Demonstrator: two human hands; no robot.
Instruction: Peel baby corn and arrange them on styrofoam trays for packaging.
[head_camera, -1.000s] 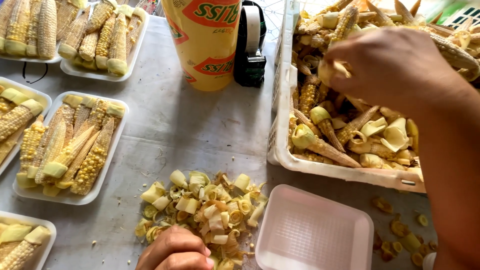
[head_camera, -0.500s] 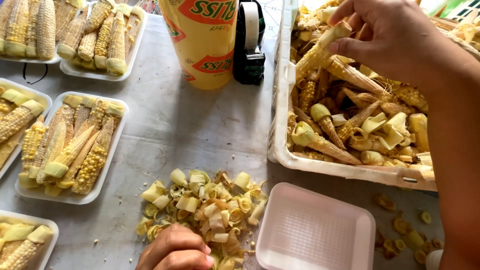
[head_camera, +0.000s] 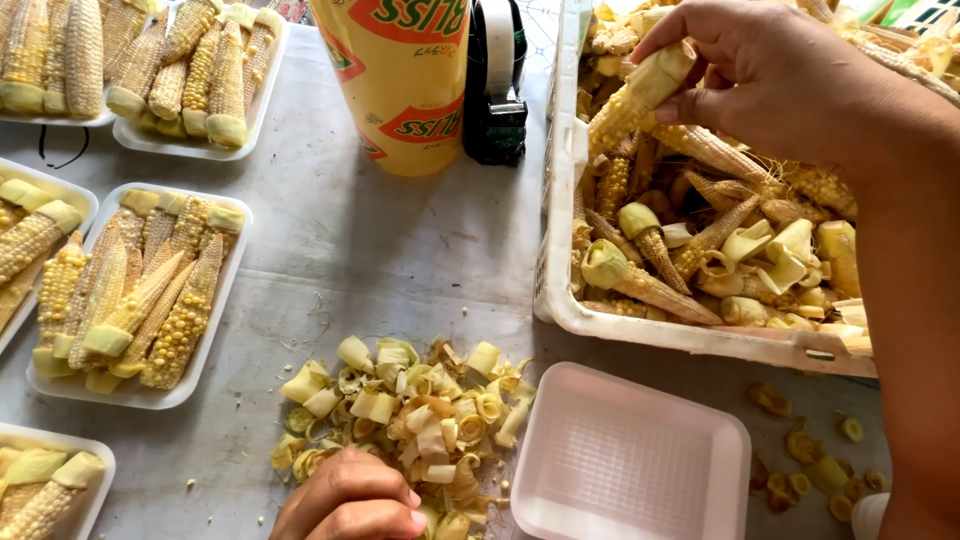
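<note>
Corn cob (head_camera: 640, 95), small and pale with its cut stem end uppermost, is being gripped between the thumb and fingers of the right hand (head_camera: 770, 70), whose fingers are being closed around that stem end. The cob is being held tilted over the left part of the white plastic crate (head_camera: 560, 250), with its tip pointing down toward the heap of loose cobs (head_camera: 700, 240) lying inside. The left hand (head_camera: 350, 500) is being rested on the grey table (head_camera: 380, 260) in front of the crate, at the near edge of a pile of cut stem ends and husk trimmings (head_camera: 410, 410); its fingers are being kept curled into a loose fist, and whether anything is being held inside cannot be told. An empty white foam tray (head_camera: 630, 460) is lying just in front of the crate, just right of the trimmings. A few more trimmings (head_camera: 810, 460) are scattered to the right of this tray. Left of the crate, a yellow cup (head_camera: 400, 80) and a black tape dispenser (head_camera: 500, 90) are standing side by side. Further left of the crate, several foam trays filled with trimmed cobs (head_camera: 140, 290) are laid out in rows.
</note>
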